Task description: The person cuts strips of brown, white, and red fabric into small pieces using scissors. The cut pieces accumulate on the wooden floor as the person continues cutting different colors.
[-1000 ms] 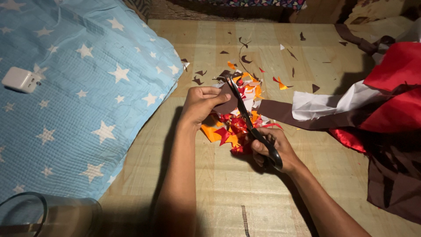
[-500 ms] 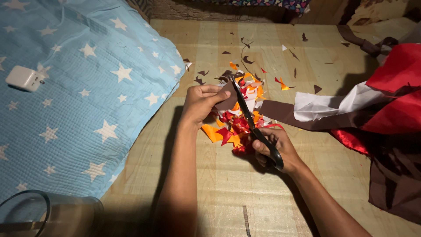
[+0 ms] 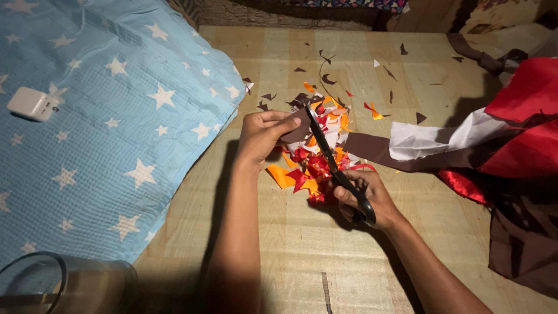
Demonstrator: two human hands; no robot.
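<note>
The left hand (image 3: pixel 263 135) holds a small brown piece (image 3: pixel 297 131) of fabric above the floor (image 3: pixel 279 244). Its fingers (image 3: pixel 279 116) are pressed together and pinch the piece at its left edge, with the thumb on the near side. The right hand (image 3: pixel 363 197) holds black scissors (image 3: pixel 334 163). Its fingers are curled through the handles near the wrist, and the blades point away from the person, toward the brown piece. The blades look nearly closed, and their tip lies at the right edge of the piece, touching it.

Under both hands there is a heap of scraps (image 3: pixel 311 171) in red, orange and white, lying on the wooden floor. More small brown scraps (image 3: pixel 325 78) are scattered on the floor beyond the heap. Just to the right of the heap lies a long brown strip (image 3: pixel 378 150), and on it a white cloth (image 3: pixel 430 139). Further right there is red cloth (image 3: pixel 526 116) and dark brown cloth (image 3: pixel 523 244), partly in shadow.

At the left lies a light blue quilt (image 3: pixel 116 134) with white stars. A small white box (image 3: pixel 32 104) rests on it, well apart from the hands. In the near left corner a clear round container (image 3: pixel 70 285) is visible; what is in it I cannot tell.
</note>
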